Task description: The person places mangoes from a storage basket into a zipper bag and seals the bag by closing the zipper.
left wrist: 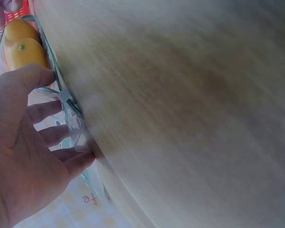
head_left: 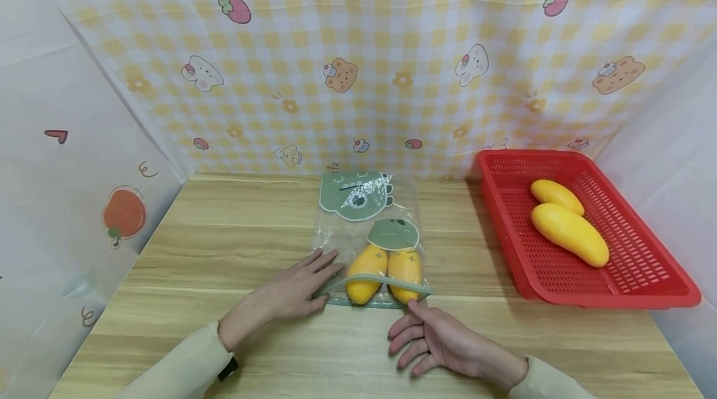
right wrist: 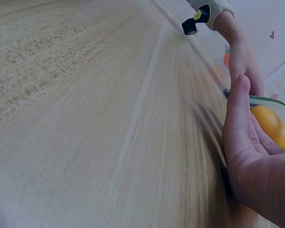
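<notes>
Spreading the left hand [head_left: 299, 286], in the head view, loosely along the left edge of a clear zip bag [head_left: 343, 240] with a green dinosaur print, flat on the wood-grain table [head_left: 224, 231]. Holding the right hand [head_left: 434, 337] wide and slightly bent, thumb tip just beside the near end of the right bagged mango [head_left: 404, 269]; cannot tell whether touching. Seeing the left bagged mango [head_left: 365, 267] alongside, both with near ends at the bag's mouth, beneath its raised green strip. Noting, to the right, a red plastic basket [head_left: 610, 300] with a larger mango [head_left: 568, 234] nearer and a smaller mango [head_left: 556, 196] farther, touching. Finding a yellow-and-white checked curtain [head_left: 403, 44] along the far side.

Showing, in the left wrist view, the left thumb against the green strip, the other fingers apart along the clear film, and the bagged mangoes beyond.

Showing, in the right wrist view, the right fingers extended close together, one bagged mango partly behind them, and a black wrist strap [right wrist: 197, 20] on the left arm farther off.
</notes>
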Demonstrator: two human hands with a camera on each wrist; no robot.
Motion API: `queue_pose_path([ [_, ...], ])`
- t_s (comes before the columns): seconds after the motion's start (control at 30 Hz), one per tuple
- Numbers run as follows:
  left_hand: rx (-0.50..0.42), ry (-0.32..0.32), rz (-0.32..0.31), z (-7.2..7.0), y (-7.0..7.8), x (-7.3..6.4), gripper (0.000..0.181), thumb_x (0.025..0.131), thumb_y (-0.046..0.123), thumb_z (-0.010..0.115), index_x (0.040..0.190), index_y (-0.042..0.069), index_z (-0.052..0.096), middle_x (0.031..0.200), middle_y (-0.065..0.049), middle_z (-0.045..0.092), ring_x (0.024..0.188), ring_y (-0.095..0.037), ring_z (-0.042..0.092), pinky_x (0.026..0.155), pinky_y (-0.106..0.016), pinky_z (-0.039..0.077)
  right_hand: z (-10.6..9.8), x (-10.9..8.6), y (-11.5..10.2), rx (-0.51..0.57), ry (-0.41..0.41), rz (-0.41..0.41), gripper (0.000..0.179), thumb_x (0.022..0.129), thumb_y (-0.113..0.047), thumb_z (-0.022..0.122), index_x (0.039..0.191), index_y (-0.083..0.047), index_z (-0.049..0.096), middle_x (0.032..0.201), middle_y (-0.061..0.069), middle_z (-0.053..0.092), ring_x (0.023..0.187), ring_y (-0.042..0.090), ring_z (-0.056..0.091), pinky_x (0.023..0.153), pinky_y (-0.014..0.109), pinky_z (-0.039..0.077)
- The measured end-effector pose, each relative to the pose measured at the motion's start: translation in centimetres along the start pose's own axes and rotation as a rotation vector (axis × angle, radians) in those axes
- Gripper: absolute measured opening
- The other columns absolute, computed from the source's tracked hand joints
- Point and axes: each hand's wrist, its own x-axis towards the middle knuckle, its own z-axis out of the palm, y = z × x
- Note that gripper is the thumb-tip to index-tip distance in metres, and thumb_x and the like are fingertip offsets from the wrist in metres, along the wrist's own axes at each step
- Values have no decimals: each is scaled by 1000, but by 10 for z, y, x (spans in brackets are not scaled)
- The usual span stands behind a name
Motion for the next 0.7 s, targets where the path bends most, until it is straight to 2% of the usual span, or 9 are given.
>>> queue_pose_path([
  [0.27, -5, -3, -10, 0, 0, 1, 63, 98, 27, 65, 154, 7, 44, 162, -18, 28, 146, -45, 25, 114, -56, 30, 3, 2, 0, -22, 7, 31, 59, 109, -48, 36, 122, 4, 60, 112, 16, 71, 93, 25, 72, 72, 35, 61],
  [0.7, -8, 2, -7, 0, 0, 0, 63, 98, 27, 65, 154, 8, 44, 162, -18, 28, 147, -44, 24, 115, -56, 29, -2, 0, -2, -38, 21, 17, 58, 110, -45, 34, 122, 6, 59, 112, 17, 70, 94, 26, 72, 72, 36, 61],
])
